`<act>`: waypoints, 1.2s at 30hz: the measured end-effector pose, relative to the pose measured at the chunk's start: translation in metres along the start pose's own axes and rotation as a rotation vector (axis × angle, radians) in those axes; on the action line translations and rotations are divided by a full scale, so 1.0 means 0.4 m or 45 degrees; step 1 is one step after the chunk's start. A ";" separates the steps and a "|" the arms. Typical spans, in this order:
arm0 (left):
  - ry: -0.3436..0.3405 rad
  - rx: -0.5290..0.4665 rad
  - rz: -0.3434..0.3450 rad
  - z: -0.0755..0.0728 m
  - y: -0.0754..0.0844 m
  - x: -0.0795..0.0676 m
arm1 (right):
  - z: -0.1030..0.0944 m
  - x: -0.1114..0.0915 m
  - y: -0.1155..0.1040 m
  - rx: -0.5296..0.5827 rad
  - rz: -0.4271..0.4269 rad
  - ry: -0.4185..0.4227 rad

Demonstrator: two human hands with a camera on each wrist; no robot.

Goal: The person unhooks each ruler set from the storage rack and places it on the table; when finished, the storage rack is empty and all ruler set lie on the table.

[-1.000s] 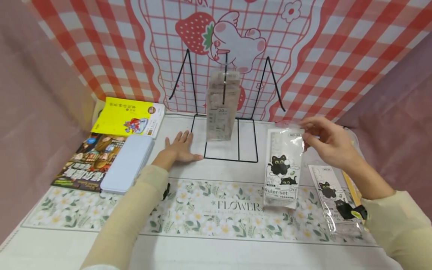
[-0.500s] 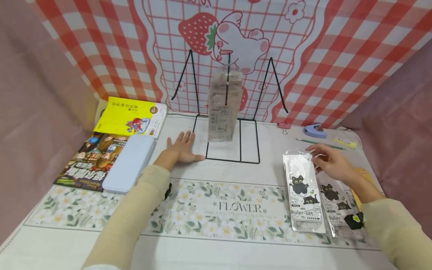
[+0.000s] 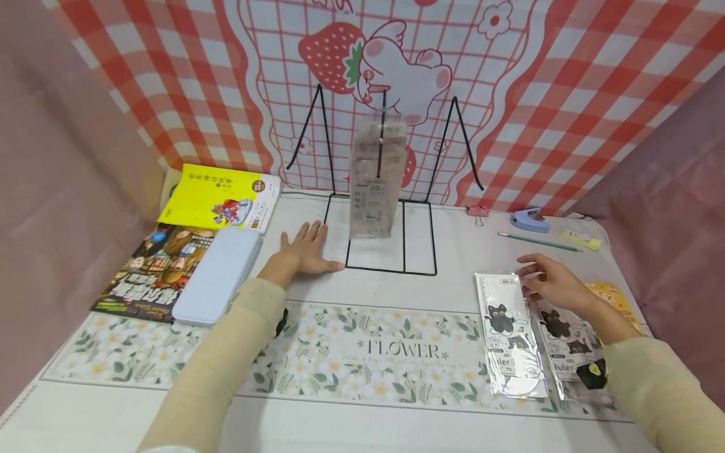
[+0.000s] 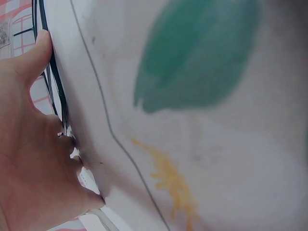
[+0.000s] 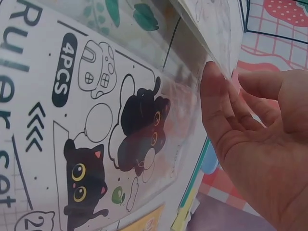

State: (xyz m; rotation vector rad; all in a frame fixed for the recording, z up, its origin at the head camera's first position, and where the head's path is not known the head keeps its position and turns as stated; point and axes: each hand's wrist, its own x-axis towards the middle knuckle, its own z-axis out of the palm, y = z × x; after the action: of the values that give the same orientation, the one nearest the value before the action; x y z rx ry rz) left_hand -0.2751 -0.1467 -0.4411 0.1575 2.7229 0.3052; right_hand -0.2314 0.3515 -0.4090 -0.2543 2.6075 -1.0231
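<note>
My left hand lies flat on the white tabletop with fingers spread, its thumb tip by the base of the black wire rack. In the left wrist view, the left thumb is beside the black wires. A ruler set packet with black cats lies at the right. My right hand is at the packet's top corner, fingers loosely bent and apart; a fingertip touches or nearly touches the packet's edge. A second ruler set packet lies partly under the right wrist. On the rack's middle prong hang clear ruler packets.
At the left lie a yellow book, a dark-covered book and a pale blue case. Back right are a pink binder clip, a blue hole punch, a green pencil and an orange packet.
My right hand has carried the ruler set packet right and lowered it onto the table beside the second packet. Its fingers have loosened from the packet's top. The left hand has stayed put.
</note>
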 end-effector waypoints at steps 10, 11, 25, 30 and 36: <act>-0.012 0.006 -0.005 -0.006 0.004 -0.003 | -0.008 0.001 -0.002 0.002 0.054 0.001; -0.015 0.008 -0.006 -0.007 0.004 -0.003 | -0.008 0.003 -0.008 -0.011 0.055 0.008; -0.019 0.004 -0.005 -0.007 0.000 -0.001 | 0.099 0.065 -0.312 -0.025 -0.508 0.305; -0.025 -0.004 -0.019 -0.006 -0.001 -0.004 | 0.134 0.120 -0.430 0.035 -0.710 0.450; -0.019 0.012 -0.010 -0.007 0.000 -0.003 | 0.145 0.184 -0.531 0.160 -0.832 0.569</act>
State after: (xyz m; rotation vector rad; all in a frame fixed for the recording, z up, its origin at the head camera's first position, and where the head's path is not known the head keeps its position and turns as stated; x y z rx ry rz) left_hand -0.2754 -0.1474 -0.4381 0.1510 2.7097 0.2881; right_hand -0.2692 0.1401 -0.3208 -0.9974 2.8961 -1.6019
